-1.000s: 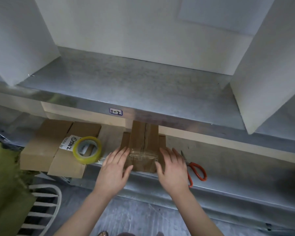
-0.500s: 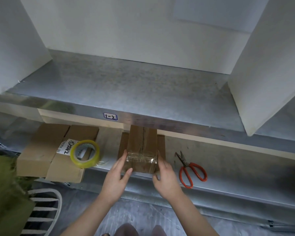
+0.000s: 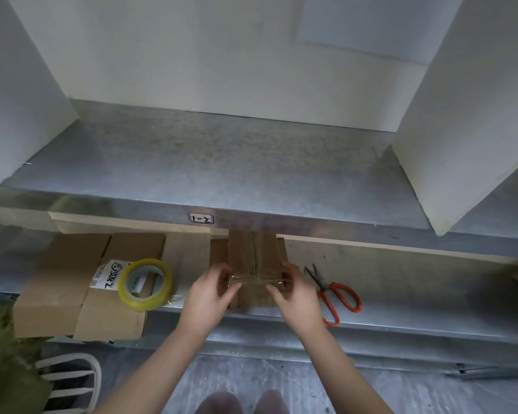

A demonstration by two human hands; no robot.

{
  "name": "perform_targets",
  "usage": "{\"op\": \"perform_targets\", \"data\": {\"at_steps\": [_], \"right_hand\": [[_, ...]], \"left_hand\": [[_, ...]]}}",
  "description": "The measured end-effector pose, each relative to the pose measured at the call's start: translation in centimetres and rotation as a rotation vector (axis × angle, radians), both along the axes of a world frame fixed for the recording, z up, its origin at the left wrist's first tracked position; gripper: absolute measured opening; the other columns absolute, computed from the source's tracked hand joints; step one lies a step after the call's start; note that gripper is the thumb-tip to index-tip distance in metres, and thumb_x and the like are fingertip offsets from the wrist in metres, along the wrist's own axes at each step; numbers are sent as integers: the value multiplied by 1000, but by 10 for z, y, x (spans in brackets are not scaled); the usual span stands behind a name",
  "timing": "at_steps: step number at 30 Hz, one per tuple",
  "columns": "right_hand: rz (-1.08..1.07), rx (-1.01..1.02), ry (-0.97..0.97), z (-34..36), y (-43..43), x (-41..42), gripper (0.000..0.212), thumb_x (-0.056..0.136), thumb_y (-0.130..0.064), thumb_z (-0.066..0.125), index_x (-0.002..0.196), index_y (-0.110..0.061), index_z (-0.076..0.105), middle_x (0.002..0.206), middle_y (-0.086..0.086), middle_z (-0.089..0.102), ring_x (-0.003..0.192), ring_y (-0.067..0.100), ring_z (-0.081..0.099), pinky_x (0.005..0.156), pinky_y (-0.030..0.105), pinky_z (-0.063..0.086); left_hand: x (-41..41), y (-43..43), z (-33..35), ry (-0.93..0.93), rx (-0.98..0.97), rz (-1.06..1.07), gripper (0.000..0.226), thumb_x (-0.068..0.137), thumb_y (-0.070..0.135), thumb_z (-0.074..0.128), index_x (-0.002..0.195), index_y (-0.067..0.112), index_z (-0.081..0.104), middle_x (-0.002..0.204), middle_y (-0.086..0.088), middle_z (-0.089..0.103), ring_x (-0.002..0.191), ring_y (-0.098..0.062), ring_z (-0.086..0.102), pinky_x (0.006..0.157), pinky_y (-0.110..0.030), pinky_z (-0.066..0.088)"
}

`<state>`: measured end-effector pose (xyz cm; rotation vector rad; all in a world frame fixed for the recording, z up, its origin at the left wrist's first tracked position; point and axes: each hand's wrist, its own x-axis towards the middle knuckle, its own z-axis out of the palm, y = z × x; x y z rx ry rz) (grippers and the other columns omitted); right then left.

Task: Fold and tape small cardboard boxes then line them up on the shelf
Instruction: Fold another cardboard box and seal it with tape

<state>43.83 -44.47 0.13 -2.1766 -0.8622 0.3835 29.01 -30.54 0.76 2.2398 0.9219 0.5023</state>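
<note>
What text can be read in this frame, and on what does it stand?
"1-2": sticker on the upper shelf's front edge.
Unreadable: rotated handwriting and fine print on the white label on the flattened cardboard.
Too blurred: print inside the tape roll.

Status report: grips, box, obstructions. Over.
Left grip and right grip hold cardboard box by its sides. Box on lower shelf. Scissors right, tape roll left, clear of box.
</note>
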Motion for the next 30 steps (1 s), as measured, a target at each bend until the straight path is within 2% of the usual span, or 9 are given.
{"op": "perform_targets", "data": {"at_steps": [4,7,10,12,17,21,26,28,30], "right_hand": [[19,70,-39,4,2,-7,59,85,-29,72,137,-22,46,108,-9,65,86,13,68,74,23,53],[161,-35,36,12,-6,10,61,83,-18,65,139,-31,42,117,-14,60,104,10,64,84,11,48],[268,-161,46,19,-11,27,64,84,-8,58,141,-32,41,130,-6,59,115,12,59,95,22,49],[294,-173,41,22,-6,32,58,87,-10,63,138,-29,45,129,-4,60,115,12,60,98,26,50],[231,-159,9,21,2,31,49,84,-21,74,128,-25,52,118,-8,64,102,8,63,91,26,53],[106,-31,-36,9,2,15,44,85,-15,71,126,-21,56,111,-4,68,99,12,66,88,30,54],[18,72,81,1,2,-2,52,82,-35,76,127,-25,52,114,-13,59,103,2,55,82,0,36],[-8,77,-1,-1,1,-5,45,86,-33,72,127,-23,54,118,-7,62,104,8,59,83,11,43],[-21,56,-145,-1,-4,-6,38,89,-28,68,125,-23,57,116,-2,65,101,15,63,80,24,50]], "left_hand": [[2,-10,-2,63,126,-57,34,93,32,60,124,18,59,114,-4,61,97,-24,64,77,-32,52],[-7,10,4,113,-83,-188,38,95,49,49,131,36,49,124,9,52,111,-10,54,92,-25,45],[-15,41,14,190,-320,-367,37,92,47,57,126,58,44,124,12,58,111,-1,56,98,-24,47],[-13,52,17,235,-308,-437,50,87,35,69,123,61,45,118,17,59,104,4,58,93,-16,48],[3,49,14,211,-106,-374,46,80,33,77,120,43,56,113,15,60,95,-1,58,89,-23,50],[6,22,-1,116,31,-213,41,88,26,66,127,31,55,127,3,52,110,-14,55,95,-21,43],[6,8,-6,-75,-185,-120,41,85,30,72,123,25,57,129,11,42,116,-4,43,96,-3,28],[9,2,-5,-87,-133,-97,37,86,26,72,120,20,59,124,7,50,111,-5,48,89,1,28],[12,-13,-5,-102,-117,-70,36,85,23,72,118,17,59,119,2,55,109,-10,53,91,-10,35]]}}
